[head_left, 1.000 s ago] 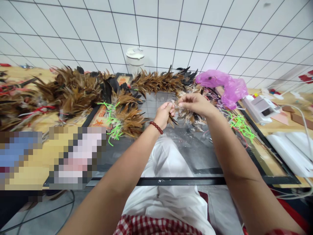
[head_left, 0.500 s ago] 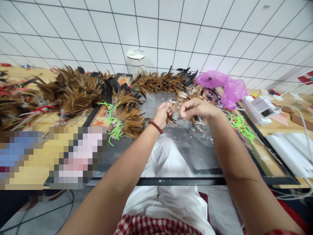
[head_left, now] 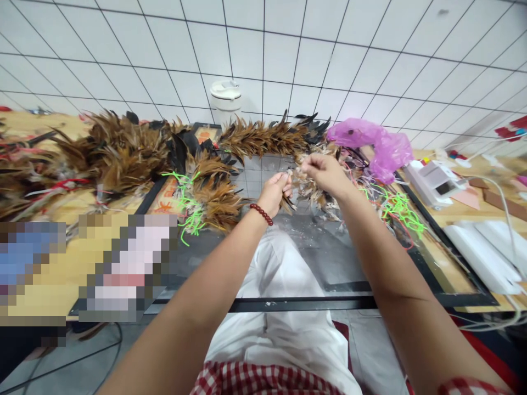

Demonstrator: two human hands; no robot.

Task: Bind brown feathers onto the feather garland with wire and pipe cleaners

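Observation:
My left hand (head_left: 276, 192), with a red bead bracelet on the wrist, is closed on a feather (head_left: 289, 205) whose dark end sticks out below the fingers. Pale fluff shows above its fingertips. Just to the right, my right hand (head_left: 327, 174) is closed in a pinch; whatever lies between its fingertips is too small to make out. Behind and below it lies a pile of loose brown and whitish feathers (head_left: 315, 195). A bundle of brown feathers (head_left: 218, 192) tied with green strings (head_left: 190, 206) rests to the left of my hands.
Along the back lies a long row of brown feathers (head_left: 263, 138). A white lidded cup (head_left: 226, 99) stands by the tiled wall. At right are a pink plastic bag (head_left: 381, 148), green strings (head_left: 401, 211) and a white device (head_left: 436, 181). More feathers (head_left: 123, 145) heap at left.
My right hand has moved up and left, closer to my left hand. The left hand keeps its hold on the feather and has hardly shifted.

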